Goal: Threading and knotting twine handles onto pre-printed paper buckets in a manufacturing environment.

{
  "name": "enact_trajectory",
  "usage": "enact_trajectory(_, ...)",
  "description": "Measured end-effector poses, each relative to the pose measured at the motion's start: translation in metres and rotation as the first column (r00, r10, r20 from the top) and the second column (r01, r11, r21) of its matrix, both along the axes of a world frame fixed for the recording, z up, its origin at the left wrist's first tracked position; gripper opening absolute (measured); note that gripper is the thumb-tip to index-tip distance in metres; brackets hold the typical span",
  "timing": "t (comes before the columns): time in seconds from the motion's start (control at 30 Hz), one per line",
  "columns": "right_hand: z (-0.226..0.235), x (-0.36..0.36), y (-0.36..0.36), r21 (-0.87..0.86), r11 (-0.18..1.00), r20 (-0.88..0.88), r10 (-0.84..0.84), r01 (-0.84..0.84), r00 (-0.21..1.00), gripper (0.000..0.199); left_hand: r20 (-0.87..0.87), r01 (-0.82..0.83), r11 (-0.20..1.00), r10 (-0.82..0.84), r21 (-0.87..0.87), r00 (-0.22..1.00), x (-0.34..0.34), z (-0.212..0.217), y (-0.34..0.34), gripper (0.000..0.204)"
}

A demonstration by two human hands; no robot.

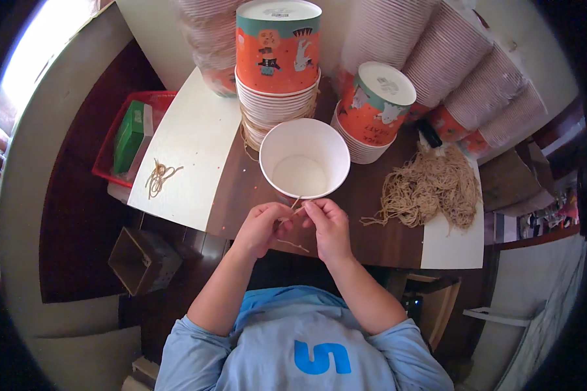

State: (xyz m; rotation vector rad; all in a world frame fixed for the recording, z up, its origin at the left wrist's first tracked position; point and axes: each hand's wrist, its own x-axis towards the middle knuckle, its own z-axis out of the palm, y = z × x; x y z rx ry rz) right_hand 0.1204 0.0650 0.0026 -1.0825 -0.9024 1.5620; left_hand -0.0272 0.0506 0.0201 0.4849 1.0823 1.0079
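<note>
1. Fingertips of both hands pinch a thin tan string (295,210) between them, just below the near rim of an open white paper cup (304,158).
2. At the far left, a red tray (106,151) holds a green box (129,133), past the left edge of the brown table (372,234).
3. Right of it, a cream sheet (195,143) carries a small knot of strings (158,176) near its near edge, with bare room around it.
4. Left hand (261,227) is closed on the string, thumb and forefinger together, over the table's front edge.
5. Right hand (329,225) grips the same string, a loose end hanging below the fingers.
6. Behind the cup stand stacks of orange printed cups (277,58), crowding the back.
7. On the right, a heap of strings (430,189) spreads over a white sheet (453,251) that reaches the front edge; bare brown table lies between the heap and the right hand.
</note>
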Motion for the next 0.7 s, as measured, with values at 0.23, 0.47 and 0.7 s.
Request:
enact_trajectory(0.23,0.000,0.000,-0.003,-0.047,0.999,-0.110,0.016,-0.021,0.994,0.012,-0.019,-0.001,0.999,0.002,0.034,1.000,0.000,-0.012,0.002,0.012)
enact_trajectory(0.47,-0.005,-0.002,-0.007,0.035,0.996,-0.125,0.084,-0.080,0.989,0.013,-0.070,0.014,0.997,-0.009,0.079,0.997,0.003,-0.004,0.000,0.013)
enact_trajectory(0.7,-0.003,-0.001,-0.008,0.049,0.996,-0.086,0.072,-0.068,0.994,0.014,0.044,0.030,0.999,-0.031,0.032,0.999,0.003,-0.004,0.000,0.020)
